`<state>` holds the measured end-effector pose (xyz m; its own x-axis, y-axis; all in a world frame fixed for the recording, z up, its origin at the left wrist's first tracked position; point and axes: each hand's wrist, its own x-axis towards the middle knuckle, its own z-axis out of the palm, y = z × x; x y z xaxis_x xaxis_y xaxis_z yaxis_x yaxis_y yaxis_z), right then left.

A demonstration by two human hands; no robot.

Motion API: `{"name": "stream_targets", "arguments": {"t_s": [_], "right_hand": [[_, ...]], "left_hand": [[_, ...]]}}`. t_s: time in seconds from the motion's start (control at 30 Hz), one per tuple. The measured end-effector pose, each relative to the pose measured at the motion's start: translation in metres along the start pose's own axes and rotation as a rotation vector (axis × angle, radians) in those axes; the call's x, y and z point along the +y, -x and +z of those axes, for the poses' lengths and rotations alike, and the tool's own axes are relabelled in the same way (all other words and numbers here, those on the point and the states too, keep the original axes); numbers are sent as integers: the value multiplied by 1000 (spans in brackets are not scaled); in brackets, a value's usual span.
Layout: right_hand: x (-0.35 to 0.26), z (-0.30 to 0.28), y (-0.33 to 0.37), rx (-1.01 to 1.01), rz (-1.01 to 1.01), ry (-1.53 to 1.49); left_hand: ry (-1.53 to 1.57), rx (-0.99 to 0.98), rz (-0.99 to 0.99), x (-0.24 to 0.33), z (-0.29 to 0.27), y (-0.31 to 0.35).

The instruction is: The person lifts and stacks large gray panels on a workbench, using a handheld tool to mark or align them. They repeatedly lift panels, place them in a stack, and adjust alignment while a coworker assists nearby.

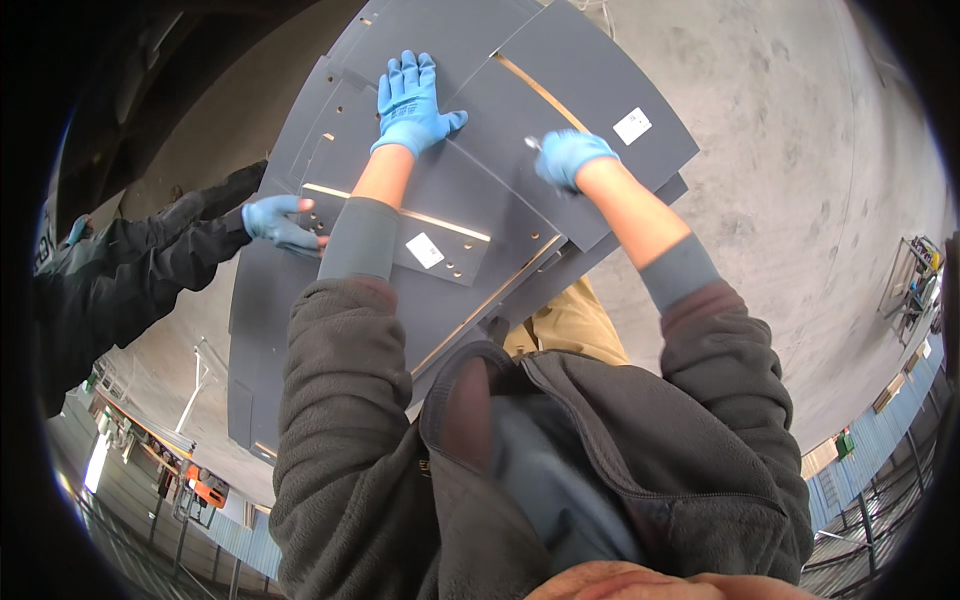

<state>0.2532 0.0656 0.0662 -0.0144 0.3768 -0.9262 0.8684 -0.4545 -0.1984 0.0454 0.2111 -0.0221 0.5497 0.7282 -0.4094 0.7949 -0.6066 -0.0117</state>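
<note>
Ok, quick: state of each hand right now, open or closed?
Left hand: open, palm down on the grey panels.
Right hand: closed on a small shiny object, too blurred to identify.

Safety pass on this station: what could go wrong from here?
1. The co-worker's hand is at the left end of the smaller panel; if that panel shifts, the hand might be pinched.
2. The right hand, blurred, seems to grip a shiny thing over the grey panels; a slip might scratch them.
3. The left hand is spread on panels whose edges don't line up; one might slide.
</note>
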Motion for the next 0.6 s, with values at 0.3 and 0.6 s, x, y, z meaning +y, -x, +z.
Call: {"name": "stream_targets", "arguments": {"t_s": [0.3,0.6], "right_hand": [[14,13,42,-33,30,185],[22,38,48,185,-211,376]], "left_hand": [[8,16,-5,0,-1,0],[-13,4,-20,2,-2,0]]}}
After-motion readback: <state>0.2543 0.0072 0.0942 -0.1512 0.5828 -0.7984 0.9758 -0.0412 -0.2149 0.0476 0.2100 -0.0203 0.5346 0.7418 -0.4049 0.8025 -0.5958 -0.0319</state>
